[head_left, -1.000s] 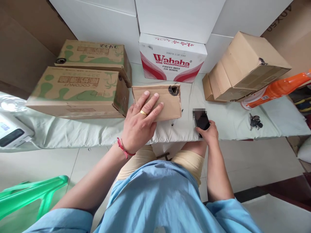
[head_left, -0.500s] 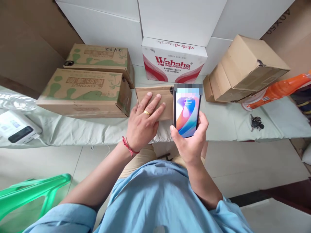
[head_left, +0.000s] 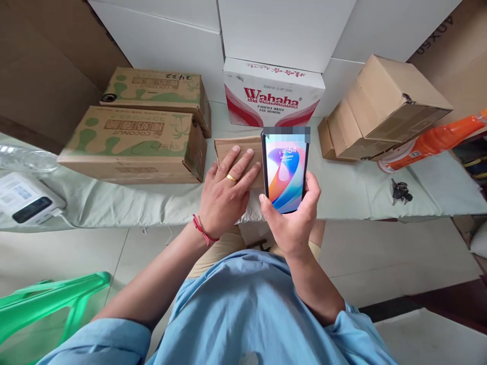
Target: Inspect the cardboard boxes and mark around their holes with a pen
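A lit smartphone [head_left: 286, 175] in a dark case is gripped in my right hand [head_left: 294, 218], its screen facing me and showing a clock over a colourful background. My left hand [head_left: 227, 190] lies flat, fingers stretched, on a small brown cardboard piece [head_left: 236, 144] on the cloth-covered table. A ring is on one finger and a red cord is round the wrist. The phone stands just right of the left fingertips and covers the right part of the cardboard. Whether the cardboard is a flat box or a folded sheet I cannot tell.
Two coconut cartons [head_left: 133, 144] stand left, a white-and-red Wahaha carton [head_left: 274, 96] behind, stacked brown boxes [head_left: 391, 106] right. An orange bottle [head_left: 433, 142] lies near some keys [head_left: 401, 191]. A white power bank [head_left: 28, 200] with a cable sits far left, above a green stool [head_left: 57, 299].
My right hand has shifted slightly left with the phone, covering more of the cardboard. My left hand has stayed nearly in place on it.
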Available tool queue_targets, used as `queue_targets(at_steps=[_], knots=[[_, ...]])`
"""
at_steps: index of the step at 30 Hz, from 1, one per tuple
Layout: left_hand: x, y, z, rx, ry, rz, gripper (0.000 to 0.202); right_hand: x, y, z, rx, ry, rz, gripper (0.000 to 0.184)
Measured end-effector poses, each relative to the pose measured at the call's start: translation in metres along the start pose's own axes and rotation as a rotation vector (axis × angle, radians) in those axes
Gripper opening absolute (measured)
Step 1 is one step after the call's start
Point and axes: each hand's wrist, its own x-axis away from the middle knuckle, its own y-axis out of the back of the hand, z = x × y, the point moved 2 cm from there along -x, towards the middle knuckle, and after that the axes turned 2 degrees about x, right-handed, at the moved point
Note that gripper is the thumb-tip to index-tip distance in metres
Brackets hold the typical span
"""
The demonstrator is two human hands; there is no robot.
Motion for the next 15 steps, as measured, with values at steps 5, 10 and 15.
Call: queue_targets(at_steps=[5, 10, 15], knots=[[0.002, 0.005, -0.004, -0.053, 0.045, -0.023, 0.063, -0.002, 0.011, -0.031, 0.072, -0.06, 0.017, 0.092], [0.002, 0.014, -0.004, -0.049, 0.087, -0.03, 0.074, -0.007, 0.038, -0.106, 0.398, -0.333, 0.13, 0.092], [-0.005, 0.026, -0.013, -0.1, 0.153, 0.017, 0.095, -0.009, 0.06, -0.167, 0.687, -0.614, 0.364, 0.094]])
